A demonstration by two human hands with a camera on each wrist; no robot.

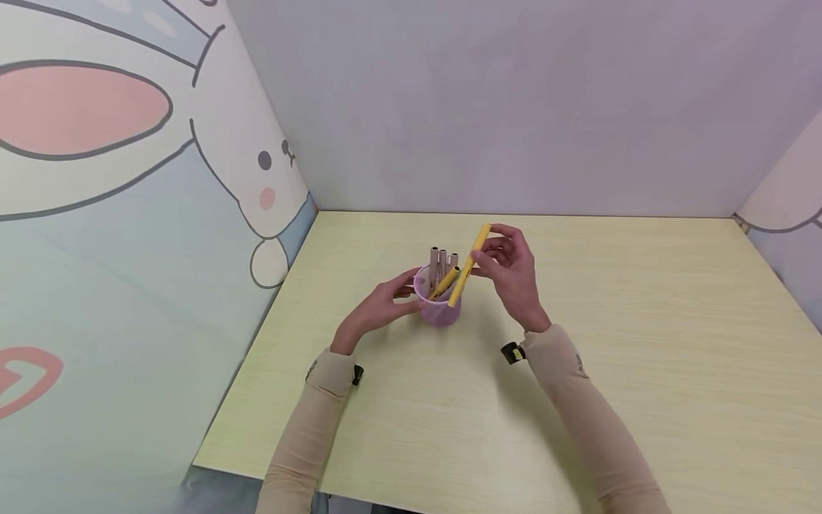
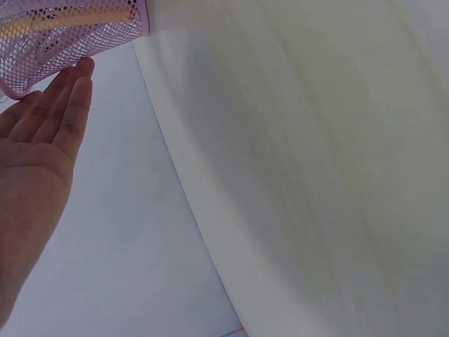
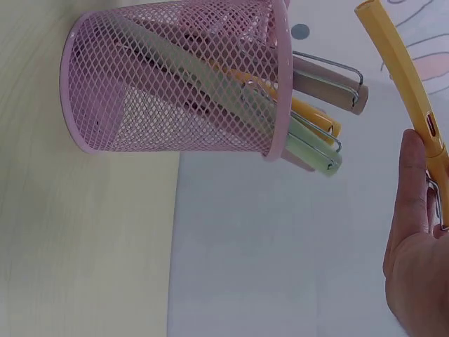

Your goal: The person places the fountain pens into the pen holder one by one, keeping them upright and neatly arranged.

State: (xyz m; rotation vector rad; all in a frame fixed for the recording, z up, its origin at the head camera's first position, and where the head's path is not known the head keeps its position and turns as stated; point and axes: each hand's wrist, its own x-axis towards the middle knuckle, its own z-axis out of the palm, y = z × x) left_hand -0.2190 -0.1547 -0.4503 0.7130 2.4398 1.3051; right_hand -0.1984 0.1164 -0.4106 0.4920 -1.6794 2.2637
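Observation:
A pink-purple mesh pen holder (image 1: 440,313) stands upright on the table with several clipped pens inside: brownish-pink ones (image 3: 330,88), a yellow one (image 3: 312,116) and a pale green one (image 3: 316,147). My left hand (image 1: 384,305) is at the holder's left side, its fairly straight fingers (image 2: 81,105) touching the mesh. Just above and right of the holder, my right hand (image 1: 514,270) pinches a yellow pen (image 1: 472,260) between thumb and fingers. That pen is tilted, its lower end near the holder's rim. In the left wrist view the left thumb is hidden.
The pale wooden table (image 1: 674,343) extends to the right and toward me. A grey-lilac wall (image 1: 514,107) rises behind it. On the left stands a wall (image 1: 128,285) with a cartoon rabbit picture, close along the table's edge.

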